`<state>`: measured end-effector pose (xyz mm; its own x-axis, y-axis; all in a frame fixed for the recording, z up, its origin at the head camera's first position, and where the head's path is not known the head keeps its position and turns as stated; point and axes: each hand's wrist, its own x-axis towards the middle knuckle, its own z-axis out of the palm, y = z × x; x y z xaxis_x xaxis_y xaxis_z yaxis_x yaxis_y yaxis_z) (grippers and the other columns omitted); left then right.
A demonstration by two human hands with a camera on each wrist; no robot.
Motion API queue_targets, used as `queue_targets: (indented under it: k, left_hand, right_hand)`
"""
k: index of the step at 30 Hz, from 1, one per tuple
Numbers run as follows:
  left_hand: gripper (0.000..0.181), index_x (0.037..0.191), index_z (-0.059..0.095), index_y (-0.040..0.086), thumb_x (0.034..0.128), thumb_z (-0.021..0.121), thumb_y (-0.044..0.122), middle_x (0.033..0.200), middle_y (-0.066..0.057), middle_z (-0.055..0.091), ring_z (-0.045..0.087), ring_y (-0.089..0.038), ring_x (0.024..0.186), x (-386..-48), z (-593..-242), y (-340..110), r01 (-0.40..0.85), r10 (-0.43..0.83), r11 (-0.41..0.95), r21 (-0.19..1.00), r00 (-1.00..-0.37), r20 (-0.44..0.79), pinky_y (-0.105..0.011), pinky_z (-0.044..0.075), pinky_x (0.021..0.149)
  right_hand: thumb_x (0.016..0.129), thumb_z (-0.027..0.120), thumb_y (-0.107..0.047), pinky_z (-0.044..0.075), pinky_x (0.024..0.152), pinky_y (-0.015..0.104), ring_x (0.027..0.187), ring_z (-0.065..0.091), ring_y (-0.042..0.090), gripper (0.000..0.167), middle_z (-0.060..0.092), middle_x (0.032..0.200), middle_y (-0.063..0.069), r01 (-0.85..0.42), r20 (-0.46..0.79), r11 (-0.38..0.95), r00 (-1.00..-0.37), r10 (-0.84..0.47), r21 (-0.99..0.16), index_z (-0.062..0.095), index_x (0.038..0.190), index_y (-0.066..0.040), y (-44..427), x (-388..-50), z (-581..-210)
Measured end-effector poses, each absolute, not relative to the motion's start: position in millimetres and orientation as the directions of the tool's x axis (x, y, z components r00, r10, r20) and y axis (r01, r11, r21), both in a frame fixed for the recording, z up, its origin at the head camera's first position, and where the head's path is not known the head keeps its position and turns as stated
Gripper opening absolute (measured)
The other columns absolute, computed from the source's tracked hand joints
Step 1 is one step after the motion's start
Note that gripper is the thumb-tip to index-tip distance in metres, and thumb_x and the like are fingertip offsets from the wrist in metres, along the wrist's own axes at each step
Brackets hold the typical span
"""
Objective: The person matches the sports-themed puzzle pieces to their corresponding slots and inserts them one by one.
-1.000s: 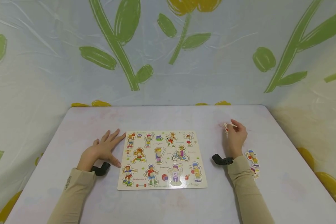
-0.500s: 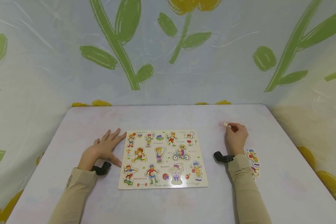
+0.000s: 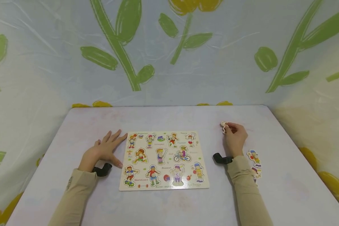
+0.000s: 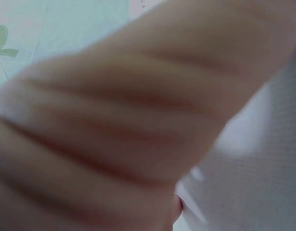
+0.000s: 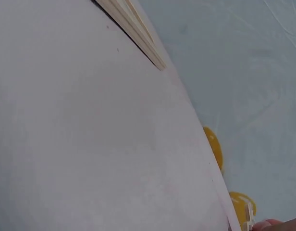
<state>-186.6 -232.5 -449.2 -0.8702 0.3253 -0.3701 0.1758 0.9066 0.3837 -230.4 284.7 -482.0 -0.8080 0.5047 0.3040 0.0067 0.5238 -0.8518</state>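
A cream puzzle board printed with several sports figures lies flat at the middle of the table. My left hand has its fingers spread, thumb and a fingertip touching the board's left edge. In the left wrist view, blurred skin hides most of the scene. Right of the board, my right hand pinches a small figure-shaped puzzle piece between thumb and fingers; its picture is mostly hidden. A blue-hatted figure piece and another figure piece lie beside the right forearm.
The pale table ends at a far edge against a flower-printed curtain. A black wrist camera juts out from the right wrist, and another black camera from the left. The board's edge shows in the right wrist view.
The held puzzle piece has turned in my right fingers and shifted slightly left, with the hand following. My left hand and the board stay almost where they were.
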Motion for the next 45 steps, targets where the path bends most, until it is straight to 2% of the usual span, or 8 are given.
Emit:
queue_targets:
  k: [10,18,22,26,37,45]
  left_hand:
    - [0.14,0.16,0.019,0.022,0.0465,0.089,0.062,0.167,-0.011,-0.002,-0.012,-0.046,0.148,-183,-443,-230,0.171,0.322,0.906,0.388,-0.873,-0.366,-0.078,-0.003,0.106]
    - [0.14,0.16,0.019,0.023,0.0454,0.088,0.065,0.167,-0.011,-0.002,-0.011,-0.046,0.148,-185,-446,-231,0.176,0.326,0.904,0.39,-0.873,-0.363,-0.079,-0.001,0.106]
    - [0.14,0.16,0.018,0.023,0.0463,0.088,0.066,0.167,-0.01,-0.003,-0.012,-0.045,0.148,-184,-444,-231,0.177,0.325,0.908,0.379,-0.869,-0.372,-0.079,0.0,0.106]
    - [0.14,0.16,0.018,0.023,0.0467,0.088,0.065,0.167,-0.01,-0.003,-0.012,-0.046,0.148,-182,-440,-231,0.179,0.332,0.905,0.387,-0.865,-0.376,-0.078,-0.001,0.106]
    - [0.142,0.16,0.018,0.025,0.0438,0.086,0.068,0.167,-0.01,-0.003,-0.012,-0.046,0.148,-185,-448,-234,0.175,0.327,0.906,0.386,-0.869,-0.372,-0.079,-0.002,0.106]
    - [0.143,0.16,0.017,0.026,0.0423,0.084,0.071,0.167,-0.008,-0.003,-0.012,-0.045,0.148,-188,-452,-235,0.18,0.323,0.91,0.374,-0.872,-0.367,-0.078,-0.001,0.106]
  right_hand:
    - [0.091,0.07,-0.007,0.041,0.066,0.018,0.074,0.053,0.006,0.015,0.068,0.089,0.015,-0.107,0.369,0.543,-0.839,0.4,-0.833,0.075,0.104,0.0,270,-234,-485]
    - [0.092,0.072,-0.017,0.043,0.064,0.021,0.079,0.056,0.017,0.02,0.067,0.092,0.011,-0.08,0.236,0.489,-0.934,0.267,-0.868,0.074,0.107,-0.005,255,-229,-477]
    - [0.091,0.074,-0.019,0.046,0.063,0.02,0.078,0.059,0.018,0.021,0.07,0.092,0.013,-0.132,0.232,0.476,-0.96,0.157,-0.87,0.074,0.106,-0.004,250,-230,-474]
    - [0.09,0.075,-0.018,0.047,0.061,0.021,0.075,0.06,0.019,0.02,0.071,0.088,0.015,-0.173,0.229,0.463,-0.971,0.067,-0.869,0.075,0.105,-0.005,243,-230,-471]
    - [0.088,0.077,-0.02,0.047,0.061,0.026,0.075,0.065,0.022,0.019,0.07,0.092,0.01,-0.156,0.13,0.453,-0.988,-0.089,-0.878,0.075,0.103,-0.008,233,-223,-464]
    - [0.088,0.077,-0.018,0.044,0.064,0.032,0.078,0.055,0.024,0.012,0.066,0.089,0.005,-0.185,0.11,0.533,-0.979,-0.17,-0.826,0.076,0.098,-0.011,224,-220,-450]
